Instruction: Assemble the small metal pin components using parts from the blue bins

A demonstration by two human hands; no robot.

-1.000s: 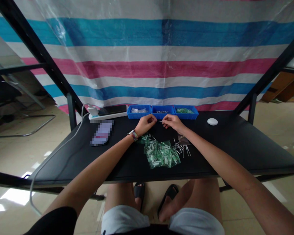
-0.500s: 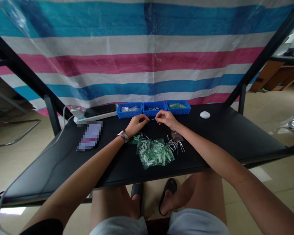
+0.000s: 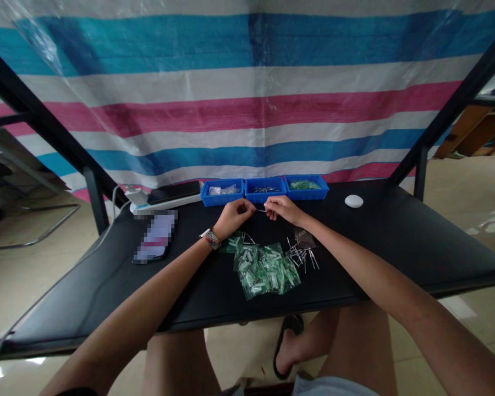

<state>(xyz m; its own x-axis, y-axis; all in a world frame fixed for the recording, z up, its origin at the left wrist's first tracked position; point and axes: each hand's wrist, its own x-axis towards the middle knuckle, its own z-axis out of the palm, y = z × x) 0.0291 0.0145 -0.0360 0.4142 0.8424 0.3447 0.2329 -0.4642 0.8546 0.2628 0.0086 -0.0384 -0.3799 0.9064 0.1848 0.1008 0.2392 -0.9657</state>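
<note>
Between my hands, just in front of the blue bins, spans a thin silvery metal pin [image 3: 260,210]. My left hand [image 3: 232,216] pinches its left end, and my right hand [image 3: 284,210] has its fingers closed on the other end. Below them lies a heap of small green-tinted clear bags [image 3: 266,269] with white and metal pieces inside. A loose pile of silvery metal pins [image 3: 299,256] rests under my right forearm. Another green bag [image 3: 231,242] sits by my left wrist, a few pins beside it.
Three blue bins stand in a row: the left bin [image 3: 206,199] holds clear bags, the middle bin [image 3: 251,196] metal pins, the right bin [image 3: 318,193] green bags. A phone [image 3: 159,236], a power strip [image 3: 165,206], a dark phone-like slab [image 3: 175,191] and a white mouse-like object [image 3: 353,201] lie around.
The view has shifted a little, so the tabletop sits slightly lower and further right. My right fingers have curled more around their end of the pin; both hands stay close together.
</note>
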